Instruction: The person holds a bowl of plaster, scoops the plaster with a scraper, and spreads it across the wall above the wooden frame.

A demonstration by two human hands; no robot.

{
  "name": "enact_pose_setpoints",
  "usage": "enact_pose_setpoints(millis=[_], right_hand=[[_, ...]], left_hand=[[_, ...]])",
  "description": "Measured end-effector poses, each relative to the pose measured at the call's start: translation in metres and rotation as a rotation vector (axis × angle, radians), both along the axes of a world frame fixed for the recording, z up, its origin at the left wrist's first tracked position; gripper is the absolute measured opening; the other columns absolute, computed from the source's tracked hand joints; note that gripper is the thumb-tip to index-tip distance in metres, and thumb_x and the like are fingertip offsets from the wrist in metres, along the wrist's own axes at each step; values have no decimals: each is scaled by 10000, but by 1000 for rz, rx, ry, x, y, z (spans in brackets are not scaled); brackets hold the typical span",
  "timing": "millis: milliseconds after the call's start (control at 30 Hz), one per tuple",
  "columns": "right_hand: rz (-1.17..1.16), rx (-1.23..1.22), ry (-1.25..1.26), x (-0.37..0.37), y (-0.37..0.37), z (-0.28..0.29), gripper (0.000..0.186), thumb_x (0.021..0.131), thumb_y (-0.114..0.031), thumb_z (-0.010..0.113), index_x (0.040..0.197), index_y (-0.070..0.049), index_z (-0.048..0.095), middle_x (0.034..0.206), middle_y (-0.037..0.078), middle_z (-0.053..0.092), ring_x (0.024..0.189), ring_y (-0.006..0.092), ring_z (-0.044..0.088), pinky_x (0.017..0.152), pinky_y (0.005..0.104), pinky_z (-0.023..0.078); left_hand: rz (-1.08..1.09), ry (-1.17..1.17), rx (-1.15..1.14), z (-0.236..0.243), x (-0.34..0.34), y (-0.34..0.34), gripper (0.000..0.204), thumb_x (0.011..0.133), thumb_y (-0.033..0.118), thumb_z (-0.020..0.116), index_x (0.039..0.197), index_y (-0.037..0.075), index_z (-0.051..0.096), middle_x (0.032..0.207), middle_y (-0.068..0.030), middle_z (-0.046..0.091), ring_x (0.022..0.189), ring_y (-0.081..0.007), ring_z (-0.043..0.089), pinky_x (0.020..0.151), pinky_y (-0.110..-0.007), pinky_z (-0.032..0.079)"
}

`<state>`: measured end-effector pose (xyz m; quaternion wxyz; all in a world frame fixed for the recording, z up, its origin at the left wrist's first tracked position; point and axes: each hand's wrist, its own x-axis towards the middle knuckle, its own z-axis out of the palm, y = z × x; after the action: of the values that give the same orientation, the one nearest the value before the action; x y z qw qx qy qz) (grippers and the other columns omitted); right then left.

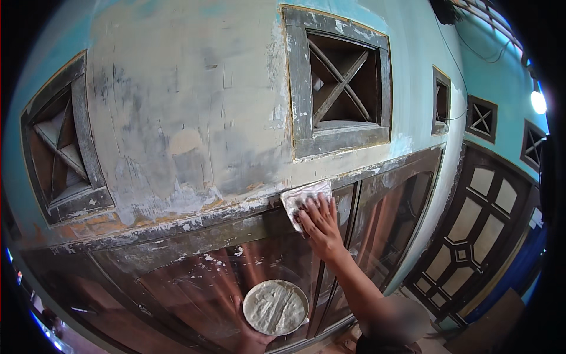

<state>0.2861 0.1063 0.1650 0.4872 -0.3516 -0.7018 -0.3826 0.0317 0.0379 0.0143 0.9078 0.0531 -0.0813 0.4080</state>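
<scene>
My right hand (318,221) grips a flat, roughly square spreader (300,194) smeared with white paste, pressing it on the white-streaked top rail (224,224) of the dark wooden window frame. Low in the middle, my left hand (253,330) is closed round a round, shallow container (274,298) of pale grey-white paste, held in front of the glass panes with reddish curtains behind. Above the rail, the wall (183,130) is pale and patchy with uneven filler.
Square vents with crossed bars sit at the left (79,135) and upper middle (300,82). At the right are a turquoise wall (495,82), smaller vents, a dark paneled door (466,224), hanging wires and a bright lamp (536,102).
</scene>
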Motion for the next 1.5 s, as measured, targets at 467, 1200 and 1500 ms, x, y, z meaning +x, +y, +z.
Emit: enact_pose_setpoints(millis=[467,1200,1500], right_hand=[[-44,-56,-8,31,11,-4,576,790,34,603,1350,-98,572,1502,149,455,1438,441,330,1162,629,169],[-108,59,21,87,21,44,537,813,-35,639,1342,-109,591,1458,99,517,1425,404,369,1159,627,173],[4,210,35,105,7,12,452,840,-89,699,1287,-114,634,1402,113,569,1402,433,395,1155,645,173]], left_hand=[[-20,-21,39,9,21,4,937,901,782,318,1455,37,450,1491,-223,440,1362,-469,410,1099,-673,315],[63,33,-12,10,78,-2,960,870,803,347,1441,41,466,1463,-202,482,1326,-439,464,1094,-654,337],[115,47,34,-2,95,2,941,888,782,350,1452,37,452,1486,-212,451,1360,-447,420,1105,-658,318]])
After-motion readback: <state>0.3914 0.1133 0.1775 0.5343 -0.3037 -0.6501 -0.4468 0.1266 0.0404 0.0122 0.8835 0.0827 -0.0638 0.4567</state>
